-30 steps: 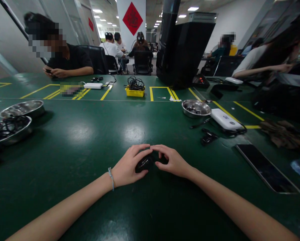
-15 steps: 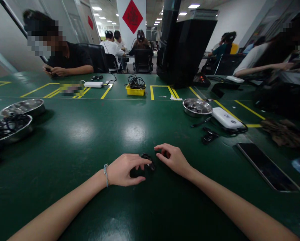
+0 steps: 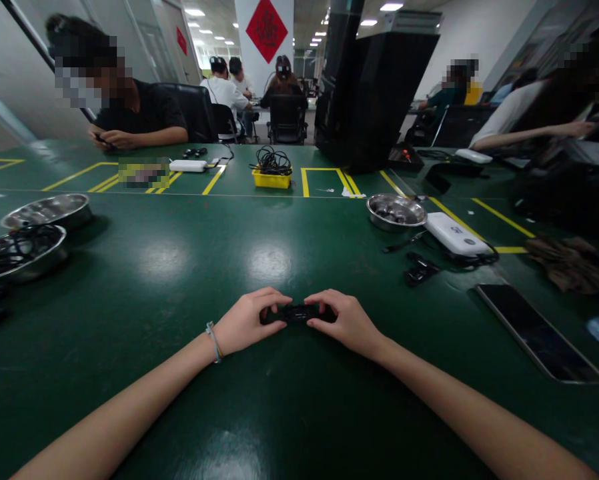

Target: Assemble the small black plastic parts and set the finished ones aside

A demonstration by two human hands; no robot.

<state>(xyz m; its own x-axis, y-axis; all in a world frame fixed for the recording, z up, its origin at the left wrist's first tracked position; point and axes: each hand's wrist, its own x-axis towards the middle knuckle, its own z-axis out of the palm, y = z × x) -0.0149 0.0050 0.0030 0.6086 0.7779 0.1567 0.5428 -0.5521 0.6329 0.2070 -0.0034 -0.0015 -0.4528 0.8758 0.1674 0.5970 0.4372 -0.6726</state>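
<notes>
Both hands have drawn together since half a second ago; left hand and right hand now pinch opposite ends of a small black part, held level between them just above the green counter. Part is dark, elongated, detail too blurred to tell. Fingers curled narrow around its ends. Readable writing: none sure; white power bank carries a grey mark, illegible. Red diamond sign on pillar, characters unclear. Steel bowl sits well right.
</notes>
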